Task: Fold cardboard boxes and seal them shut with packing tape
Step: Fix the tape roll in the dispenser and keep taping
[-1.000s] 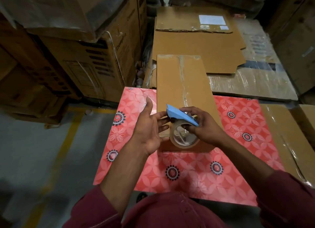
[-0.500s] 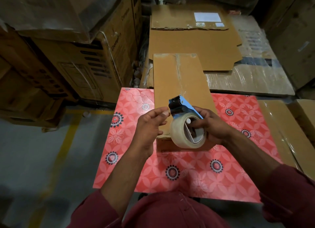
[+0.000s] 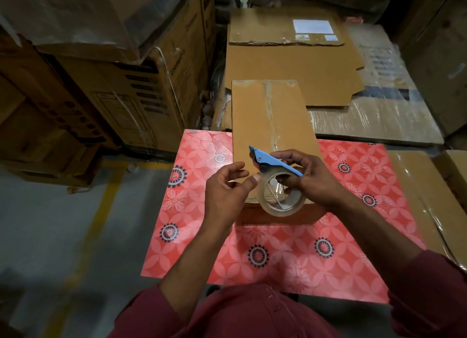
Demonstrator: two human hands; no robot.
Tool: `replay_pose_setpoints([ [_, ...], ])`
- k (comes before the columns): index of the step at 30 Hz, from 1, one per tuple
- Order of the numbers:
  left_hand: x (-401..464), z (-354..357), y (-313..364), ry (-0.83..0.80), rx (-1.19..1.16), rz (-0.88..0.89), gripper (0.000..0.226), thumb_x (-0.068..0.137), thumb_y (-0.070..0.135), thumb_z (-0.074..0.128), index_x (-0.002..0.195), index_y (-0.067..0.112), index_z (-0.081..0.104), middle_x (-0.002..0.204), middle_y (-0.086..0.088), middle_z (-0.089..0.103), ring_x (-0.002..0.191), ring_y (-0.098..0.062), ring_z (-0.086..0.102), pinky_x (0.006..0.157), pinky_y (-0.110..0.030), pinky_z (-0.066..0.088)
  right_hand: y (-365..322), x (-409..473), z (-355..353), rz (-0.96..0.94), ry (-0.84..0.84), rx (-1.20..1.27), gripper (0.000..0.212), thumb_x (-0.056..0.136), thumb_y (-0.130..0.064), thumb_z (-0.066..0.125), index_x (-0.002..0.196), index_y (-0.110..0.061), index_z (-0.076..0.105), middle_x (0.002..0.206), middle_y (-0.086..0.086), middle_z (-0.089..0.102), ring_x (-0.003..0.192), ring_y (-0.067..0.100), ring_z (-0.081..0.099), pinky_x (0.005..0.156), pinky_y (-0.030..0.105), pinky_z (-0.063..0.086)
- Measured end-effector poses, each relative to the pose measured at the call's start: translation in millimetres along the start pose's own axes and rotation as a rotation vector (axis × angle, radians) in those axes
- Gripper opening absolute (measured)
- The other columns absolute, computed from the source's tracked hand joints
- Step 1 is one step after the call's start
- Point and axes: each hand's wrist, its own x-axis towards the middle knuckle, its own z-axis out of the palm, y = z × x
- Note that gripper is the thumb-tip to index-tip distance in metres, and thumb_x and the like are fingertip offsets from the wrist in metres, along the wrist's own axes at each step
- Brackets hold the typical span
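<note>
1. On the red patterned table top [image 3: 278,257] a long, narrow cardboard box [image 3: 267,115] lies flat, its far end reaching past the table's far edge. A strip of clear tape runs down the seam of its top face.
2. Over the near end of the box, the right hand [image 3: 313,181] grips a blue tape dispenser [image 3: 273,160] with a roll of clear tape [image 3: 280,198] mounted under it. The fingers curl over the blue handle and the thumb reaches into the core of the roll, so much of the handle is hidden.
3. The left hand [image 3: 225,188] is just beside the roll, fingers loosely bent. Its thumb tip meets the roll's outer face and the index finger is raised above it. Whether a loose tape end is pinched there cannot be made out, since the tape is clear and the light dim.
4. The near end of the box is covered by both hands and the roll; only a dark strip of its near side wall shows below them.
5. Behind the box, flattened cardboard sheets [image 3: 293,64] lie stacked, the top one bearing white labels [image 3: 313,27].
6. To the right, plastic-wrapped cartons [image 3: 379,115] sit partly cut off by the frame edge.
7. To the left, stacked printed cartons [image 3: 141,90] stand on the grey floor [image 3: 50,224]; their print is too dark to read.
8. Maroon sleeves and clothing fill the bottom edge.
</note>
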Motion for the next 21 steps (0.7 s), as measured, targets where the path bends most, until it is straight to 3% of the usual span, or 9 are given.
replay_pose_setpoints([
  [3, -4, 0, -2, 0.058, 0.069, 0.153, 0.043, 0.082, 0.020, 0.089, 0.121, 0.024, 0.071, 0.102, 0.005, 0.078, 0.087, -0.006, 0.074, 0.077, -0.023, 0.060, 0, 3, 1, -0.001, 0.010, -0.020, 0.049, 0.087, 0.008, 0.073, 0.123, -0.025, 0.072, 0.103, 0.011, 0.061, 0.077, 0.021, 0.066, 0.070, 0.038, 0.059],
  [8, -15, 2, -5, 0.098, 0.169, 0.370, 0.056, 0.083, 0.024, 0.089, 0.134, 0.023, 0.066, 0.111, 0.003, 0.078, 0.098, 0.003, 0.073, 0.075, -0.019, 0.060, 0, 7, 5, 0.001, 0.025, -0.006, 0.049, 0.086, 0.008, 0.074, 0.119, -0.028, 0.074, 0.105, 0.014, 0.061, 0.076, 0.022, 0.067, 0.071, 0.044, 0.061],
  [12, -17, 6, -6, 0.121, 0.227, 0.468, 0.060, 0.085, 0.019, 0.087, 0.140, 0.016, 0.063, 0.113, 0.008, 0.075, 0.107, 0.005, 0.071, 0.084, -0.024, 0.063, -3, 7, 7, 0.002, 0.028, 0.011, 0.050, 0.085, 0.011, 0.072, 0.115, -0.029, 0.075, 0.101, 0.011, 0.062, 0.076, 0.018, 0.067, 0.069, 0.035, 0.060],
  [15, -15, 6, -6, 0.137, 0.272, 0.541, 0.061, 0.085, 0.020, 0.087, 0.140, 0.018, 0.063, 0.116, 0.006, 0.076, 0.099, 0.005, 0.073, 0.079, -0.028, 0.065, -2, 9, 9, 0.062, 0.000, 0.108, 0.052, 0.082, 0.020, 0.064, 0.115, -0.019, 0.076, 0.093, 0.013, 0.065, 0.070, 0.017, 0.065, 0.060, 0.034, 0.054],
  [18, -8, 0, -2, 0.121, 0.337, 0.656, 0.059, 0.085, 0.020, 0.085, 0.140, 0.017, 0.063, 0.123, 0.001, 0.076, 0.091, 0.011, 0.071, 0.071, -0.026, 0.065, 3, 13, 5, 0.175, -0.078, 0.239, 0.045, 0.077, 0.020, 0.059, 0.113, -0.003, 0.073, 0.089, 0.019, 0.065, 0.070, 0.025, 0.058, 0.063, 0.034, 0.049],
  [21, 1, -10, 2, 0.051, 0.398, 0.786, 0.049, 0.090, 0.012, 0.080, 0.137, 0.012, 0.067, 0.128, -0.001, 0.074, 0.095, -0.004, 0.076, 0.069, -0.025, 0.064, 5, 15, -1, 0.285, -0.185, 0.306, 0.043, 0.071, 0.011, 0.062, 0.114, 0.009, 0.067, 0.092, 0.020, 0.061, 0.077, 0.029, 0.055, 0.067, 0.035, 0.044],
])
